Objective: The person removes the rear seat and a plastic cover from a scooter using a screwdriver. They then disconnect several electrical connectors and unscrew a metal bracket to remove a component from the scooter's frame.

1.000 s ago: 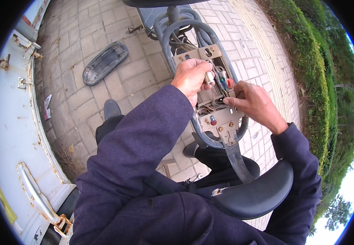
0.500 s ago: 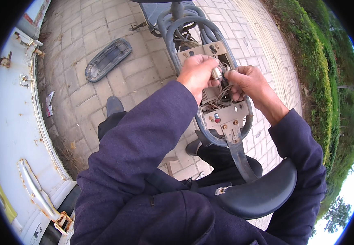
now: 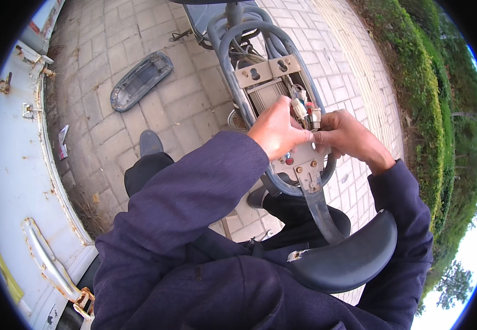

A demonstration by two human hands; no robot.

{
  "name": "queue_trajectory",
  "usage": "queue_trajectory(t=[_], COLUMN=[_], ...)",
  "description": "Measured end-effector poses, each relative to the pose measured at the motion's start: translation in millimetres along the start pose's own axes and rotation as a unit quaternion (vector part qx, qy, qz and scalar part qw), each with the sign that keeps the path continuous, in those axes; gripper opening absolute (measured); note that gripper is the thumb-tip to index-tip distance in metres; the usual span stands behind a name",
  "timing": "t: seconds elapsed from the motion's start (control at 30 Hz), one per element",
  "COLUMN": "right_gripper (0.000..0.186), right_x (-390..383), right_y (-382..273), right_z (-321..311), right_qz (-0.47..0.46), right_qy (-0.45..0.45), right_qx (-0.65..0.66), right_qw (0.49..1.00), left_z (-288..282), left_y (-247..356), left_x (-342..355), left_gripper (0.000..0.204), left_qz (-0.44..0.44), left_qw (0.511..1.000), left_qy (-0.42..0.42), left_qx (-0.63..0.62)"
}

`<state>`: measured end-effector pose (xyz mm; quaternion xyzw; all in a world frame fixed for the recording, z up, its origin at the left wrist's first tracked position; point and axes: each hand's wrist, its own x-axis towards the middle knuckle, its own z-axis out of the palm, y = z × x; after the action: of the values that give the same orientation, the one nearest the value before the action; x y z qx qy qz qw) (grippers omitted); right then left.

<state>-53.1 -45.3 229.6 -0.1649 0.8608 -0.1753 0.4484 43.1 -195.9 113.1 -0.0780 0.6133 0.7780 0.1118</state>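
Note:
My left hand [image 3: 279,131] and my right hand [image 3: 351,137] meet over the open tubular frame [image 3: 230,60] of a small electric vehicle. Their fingertips are closed together on thin wires [image 3: 312,133], mostly hidden by the fingers. Just beyond them, a white plug connector [image 3: 300,109] and a second white connector [image 3: 316,116] stick up beside a red connector [image 3: 310,106]. A finned metal box [image 3: 266,98] lies inside the frame, partly covered by my left hand. At its far end is a metal bracket [image 3: 270,70] with keyhole slots.
Close to me, a black padded saddle [image 3: 348,258] sits on a bent metal arm [image 3: 320,206]. A dark oblong plastic cover [image 3: 142,81] lies on the paving [image 3: 183,93] at left. A rusty white vehicle panel [image 3: 13,165] borders the left, a hedge [image 3: 420,99] the right.
Both hands have come nearer to me, down the frame. The connectors, earlier between my fingers, now stand free of them, and the finned box and slotted bracket are more exposed.

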Motion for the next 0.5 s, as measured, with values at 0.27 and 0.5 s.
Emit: queue_trajectory(t=[0.27,0.5], right_gripper=[0.024,0.021], right_x=[4,11], right_y=[-4,3], right_z=[13,20], right_qz=[0.019,-0.012], right_qy=[0.076,0.1], right_qx=[-0.039,-0.019], right_qw=[0.996,0.995], left_z=[-2,-1], left_y=[-6,-6], left_x=[6,10], left_gripper=[0.042,0.044], left_qz=[0.017,0.019], left_qw=[0.998,0.997], left_qy=[0.058,0.066], left_qx=[0.006,-0.039])
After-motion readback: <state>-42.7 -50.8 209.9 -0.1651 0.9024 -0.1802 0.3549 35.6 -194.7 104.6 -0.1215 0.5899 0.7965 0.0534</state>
